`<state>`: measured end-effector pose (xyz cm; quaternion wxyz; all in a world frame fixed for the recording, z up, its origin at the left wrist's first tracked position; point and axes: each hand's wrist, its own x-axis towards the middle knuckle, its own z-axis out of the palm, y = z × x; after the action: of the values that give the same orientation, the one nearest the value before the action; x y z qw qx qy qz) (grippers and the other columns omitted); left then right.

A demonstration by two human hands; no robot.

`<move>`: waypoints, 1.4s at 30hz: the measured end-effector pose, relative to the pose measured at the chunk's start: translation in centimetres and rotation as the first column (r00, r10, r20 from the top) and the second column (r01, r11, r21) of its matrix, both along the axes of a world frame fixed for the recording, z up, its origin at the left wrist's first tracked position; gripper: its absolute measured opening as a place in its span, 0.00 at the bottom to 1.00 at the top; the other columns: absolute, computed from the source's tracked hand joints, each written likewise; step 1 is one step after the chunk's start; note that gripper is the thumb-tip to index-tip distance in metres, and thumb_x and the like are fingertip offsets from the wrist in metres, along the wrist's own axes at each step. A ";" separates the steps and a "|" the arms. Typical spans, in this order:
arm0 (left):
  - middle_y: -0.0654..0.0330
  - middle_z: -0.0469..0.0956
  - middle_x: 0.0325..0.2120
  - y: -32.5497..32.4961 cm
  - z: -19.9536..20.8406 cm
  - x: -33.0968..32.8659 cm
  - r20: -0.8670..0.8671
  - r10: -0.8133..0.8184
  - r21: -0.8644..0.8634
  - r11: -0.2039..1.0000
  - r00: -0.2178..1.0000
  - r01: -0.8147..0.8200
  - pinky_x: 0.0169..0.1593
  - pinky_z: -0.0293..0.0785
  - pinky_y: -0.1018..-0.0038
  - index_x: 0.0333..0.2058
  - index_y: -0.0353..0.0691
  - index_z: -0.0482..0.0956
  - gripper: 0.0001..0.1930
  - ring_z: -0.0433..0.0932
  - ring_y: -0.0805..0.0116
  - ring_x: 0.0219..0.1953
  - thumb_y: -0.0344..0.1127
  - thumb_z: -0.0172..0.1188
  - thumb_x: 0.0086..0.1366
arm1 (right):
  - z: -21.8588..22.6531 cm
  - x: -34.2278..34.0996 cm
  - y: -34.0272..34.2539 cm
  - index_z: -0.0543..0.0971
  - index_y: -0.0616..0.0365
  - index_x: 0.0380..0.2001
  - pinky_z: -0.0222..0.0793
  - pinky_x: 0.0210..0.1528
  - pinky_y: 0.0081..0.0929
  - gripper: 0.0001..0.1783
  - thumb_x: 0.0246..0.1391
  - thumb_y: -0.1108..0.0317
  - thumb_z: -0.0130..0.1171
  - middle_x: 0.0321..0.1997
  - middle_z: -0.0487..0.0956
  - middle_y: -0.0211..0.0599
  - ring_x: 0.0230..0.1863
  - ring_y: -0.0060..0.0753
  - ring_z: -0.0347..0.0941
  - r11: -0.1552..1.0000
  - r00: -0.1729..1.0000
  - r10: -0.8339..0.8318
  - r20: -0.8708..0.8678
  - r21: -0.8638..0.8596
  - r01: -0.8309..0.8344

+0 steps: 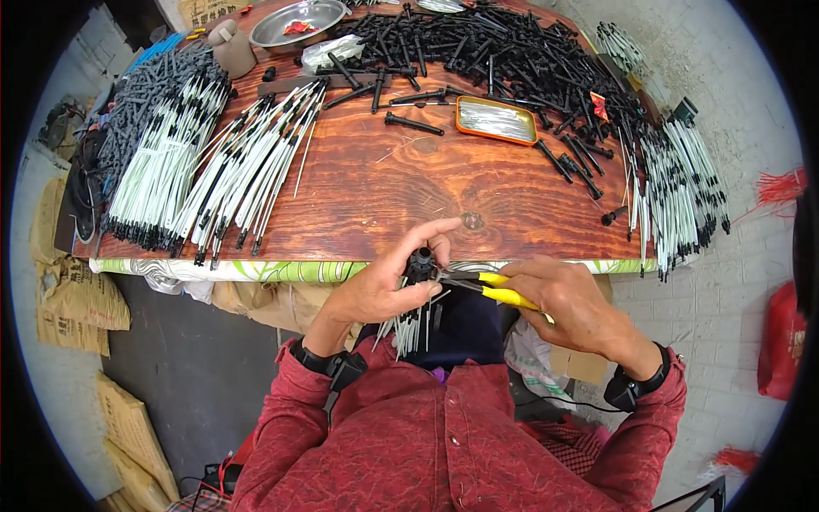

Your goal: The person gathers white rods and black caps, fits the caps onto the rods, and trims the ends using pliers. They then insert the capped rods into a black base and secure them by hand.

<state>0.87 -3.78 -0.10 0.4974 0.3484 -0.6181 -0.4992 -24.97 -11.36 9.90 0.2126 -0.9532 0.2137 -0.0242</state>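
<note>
At the near table edge, my left hand is closed around a black ribbed plastic fitting. Thin white rods hang below it over my lap. My index finger stretches over the top, while the thumb presses from the near side. From the right, my right hand grips pliers by their yellow handles. Their jaws meet the right side of the fitting by my left fingertips; what they pinch is too small to make out.
Bundles of white rods with black ends lie at left, with more at right. Black plastic tubes are heaped at the back. An orange-rimmed tray holds thin metal pins. A metal bowl and a beige cup stand far left.
</note>
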 end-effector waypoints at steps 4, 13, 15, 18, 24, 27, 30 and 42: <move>0.60 0.69 0.42 0.0 0.0 -0.2 0.003 -0.014 -0.001 1.000 1.000 0.014 0.60 0.62 0.68 0.68 0.35 0.57 0.38 0.69 0.68 0.47 0.25 0.58 0.57 | 0.9 -0.1 -0.3 0.81 0.56 0.47 0.75 0.47 0.39 0.25 0.41 0.78 0.65 0.53 0.80 0.41 0.50 0.48 0.77 0.994 0.995 0.041 -0.093 -0.101 -0.050; 0.60 0.68 0.41 -0.2 0.1 -0.5 0.040 0.002 -0.016 1.000 0.999 -0.001 0.59 0.63 0.70 0.67 0.36 0.58 0.38 0.68 0.68 0.47 0.23 0.55 0.55 | 1.2 -0.3 -0.5 0.80 0.57 0.50 0.74 0.50 0.42 0.30 0.37 0.81 0.63 0.56 0.78 0.43 0.54 0.50 0.75 0.997 0.989 0.060 -0.133 -0.047 -0.067; 0.60 0.68 0.41 -0.2 0.0 -0.6 0.052 0.000 -0.032 0.999 0.999 0.002 0.59 0.64 0.70 0.67 0.37 0.58 0.38 0.68 0.68 0.47 0.23 0.55 0.55 | 1.2 -0.4 -0.7 0.79 0.58 0.50 0.74 0.51 0.42 0.30 0.36 0.81 0.63 0.57 0.77 0.44 0.55 0.51 0.75 0.997 0.987 0.078 -0.138 -0.011 -0.081; 0.60 0.68 0.41 -0.3 0.1 -0.8 0.077 0.000 -0.066 0.998 0.997 0.005 0.58 0.64 0.70 0.67 0.37 0.58 0.38 0.68 0.68 0.47 0.23 0.55 0.55 | 1.3 -0.2 -1.0 0.79 0.59 0.50 0.74 0.51 0.42 0.30 0.36 0.82 0.63 0.57 0.77 0.44 0.55 0.51 0.74 0.997 0.985 0.082 -0.152 0.000 -0.083; 0.60 0.68 0.40 -0.6 -0.1 -1.1 0.099 0.027 -0.061 0.998 0.995 -0.021 0.57 0.65 0.71 0.67 0.37 0.59 0.38 0.69 0.69 0.46 0.22 0.54 0.53 | 1.0 -0.4 -1.1 0.79 0.59 0.51 0.74 0.51 0.41 0.31 0.36 0.82 0.63 0.57 0.77 0.44 0.55 0.50 0.74 0.996 0.983 0.076 -0.166 -0.023 -0.080; 0.61 0.68 0.40 -0.8 -0.2 -1.1 0.116 0.046 -0.057 0.998 0.992 -0.040 0.56 0.66 0.71 0.66 0.37 0.60 0.39 0.69 0.69 0.46 0.21 0.55 0.53 | 0.2 -0.6 -2.2 0.78 0.57 0.52 0.74 0.50 0.41 0.33 0.35 0.82 0.64 0.58 0.76 0.44 0.54 0.50 0.74 0.984 0.983 0.116 -0.141 0.154 -0.094; 0.61 0.68 0.40 -0.9 -0.1 -1.0 0.138 0.092 -0.045 0.995 0.986 -0.086 0.56 0.67 0.71 0.66 0.37 0.60 0.39 0.70 0.69 0.45 0.21 0.55 0.52 | 0.3 -0.3 -1.4 0.79 0.58 0.50 0.74 0.49 0.41 0.31 0.35 0.81 0.63 0.55 0.77 0.44 0.52 0.50 0.75 0.997 0.990 0.074 -0.120 0.000 -0.074; 0.61 0.70 0.40 -0.8 -0.2 0.2 -0.027 0.037 0.082 0.996 0.999 -0.035 0.51 0.68 0.73 0.65 0.36 0.63 0.40 0.71 0.71 0.44 0.24 0.61 0.49 | -3.5 0.4 -0.9 0.77 0.62 0.35 0.71 0.37 0.44 0.17 0.54 0.58 0.67 0.32 0.77 0.44 0.35 0.53 0.75 0.994 0.997 0.037 0.065 0.099 -0.043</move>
<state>1.05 -4.55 -0.29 0.5004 0.3721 -0.5838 -0.5199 -24.60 -12.27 6.44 0.2672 -0.9442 0.1886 -0.0390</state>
